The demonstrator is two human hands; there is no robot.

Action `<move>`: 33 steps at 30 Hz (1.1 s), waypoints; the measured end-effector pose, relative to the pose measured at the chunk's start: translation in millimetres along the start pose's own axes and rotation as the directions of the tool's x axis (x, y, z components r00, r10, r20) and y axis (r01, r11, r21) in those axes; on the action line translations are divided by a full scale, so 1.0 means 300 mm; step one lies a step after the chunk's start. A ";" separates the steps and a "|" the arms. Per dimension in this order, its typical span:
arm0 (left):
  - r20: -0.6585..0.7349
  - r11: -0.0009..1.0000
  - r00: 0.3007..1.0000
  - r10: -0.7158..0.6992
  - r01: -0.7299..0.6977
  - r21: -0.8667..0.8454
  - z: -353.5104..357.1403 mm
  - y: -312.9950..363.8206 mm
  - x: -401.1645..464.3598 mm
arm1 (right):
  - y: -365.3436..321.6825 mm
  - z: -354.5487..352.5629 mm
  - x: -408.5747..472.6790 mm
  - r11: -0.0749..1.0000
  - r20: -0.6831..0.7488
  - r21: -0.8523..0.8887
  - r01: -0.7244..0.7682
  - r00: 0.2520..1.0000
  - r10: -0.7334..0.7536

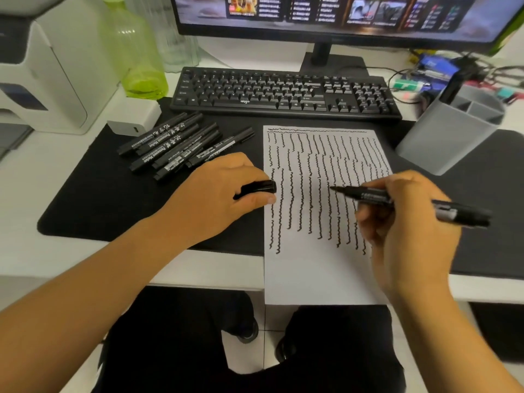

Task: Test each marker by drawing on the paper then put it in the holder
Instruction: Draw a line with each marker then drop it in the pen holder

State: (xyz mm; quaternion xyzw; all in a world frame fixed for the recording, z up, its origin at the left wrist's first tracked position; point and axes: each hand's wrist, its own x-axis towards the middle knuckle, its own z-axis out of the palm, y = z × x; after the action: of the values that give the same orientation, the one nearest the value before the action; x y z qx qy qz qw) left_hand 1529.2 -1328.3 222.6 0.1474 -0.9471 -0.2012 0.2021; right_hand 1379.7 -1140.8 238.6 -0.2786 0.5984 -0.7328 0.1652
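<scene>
A white sheet of paper [312, 268] covered with several wavy black lines lies on a black desk mat, its lower end hanging over the desk edge. My right hand [408, 231] grips an uncapped black marker [371, 195], tip pointing left just over the paper's middle. My left hand [215, 197] rests at the paper's left edge and holds the black cap [262, 187]. Several capped black markers [175, 146] lie in a pile on the mat, upper left. The grey holder [445, 137] stands at the right with one dark marker [453, 86] in it.
A black keyboard [283, 93] and monitor [340, 15] sit behind the paper. A green bottle [136, 58], a white charger [133, 120] and a printer [42, 75] are on the left. Cables and small items clutter the far right behind the holder.
</scene>
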 end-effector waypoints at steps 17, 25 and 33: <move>-0.007 0.973 0.973 0.232 -0.232 0.003 -0.120 0.185 -0.046 | -0.085 0.016 -0.093 0.999 0.164 0.001 0.050 0.985 -0.050; 0.195 0.970 0.952 0.237 -0.222 -0.095 -0.138 0.265 -0.051 | -0.092 0.019 -0.118 0.995 0.387 0.016 0.095 0.917 -0.094; 0.433 0.938 0.881 0.190 -0.033 -0.345 -0.202 0.304 0.006 | -0.089 0.014 -0.104 0.945 0.477 0.126 0.301 0.818 -0.323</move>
State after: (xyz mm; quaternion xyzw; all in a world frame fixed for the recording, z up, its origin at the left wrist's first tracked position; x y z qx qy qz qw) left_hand 1536.4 -1268.6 314.0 0.0044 -0.9279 -0.3728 0.0049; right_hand 1409.3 -1119.9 258.4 -0.5458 0.4664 -0.6681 0.1957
